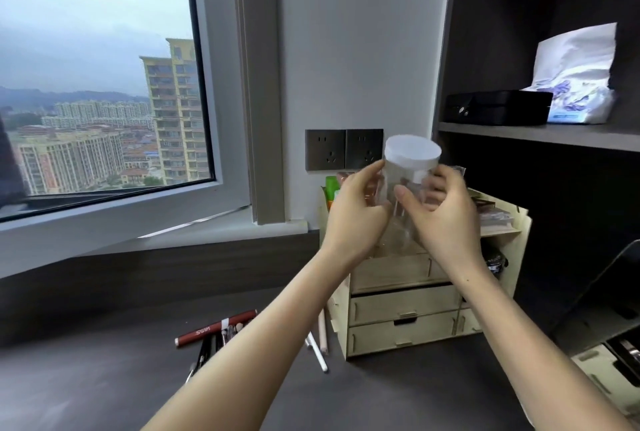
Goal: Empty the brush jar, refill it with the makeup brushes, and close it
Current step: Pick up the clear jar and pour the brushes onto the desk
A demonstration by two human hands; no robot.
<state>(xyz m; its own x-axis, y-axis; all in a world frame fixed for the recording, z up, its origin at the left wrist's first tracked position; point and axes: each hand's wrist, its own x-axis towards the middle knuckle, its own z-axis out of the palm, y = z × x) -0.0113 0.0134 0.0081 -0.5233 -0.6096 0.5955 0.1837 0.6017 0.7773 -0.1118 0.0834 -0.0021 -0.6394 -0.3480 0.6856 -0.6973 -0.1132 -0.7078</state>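
Observation:
A clear plastic brush jar [401, 202] with a white lid [412, 152] on top is held up in the air in front of the wall sockets. My left hand [356, 212] wraps its left side and my right hand [446, 212] wraps its right side, thumb across the front. The jar looks empty through its wall. Several makeup brushes [221, 333] and pencils lie loose on the dark desk below, partly hidden by my left forearm, among them a red one and a white one [317, 351].
A pale wooden drawer organiser [405, 313] stands on the desk right under the jar. Wall sockets [343, 149] sit behind it. A dark shelf [540, 134] at right carries a black box and a tissue pack. A window fills the left.

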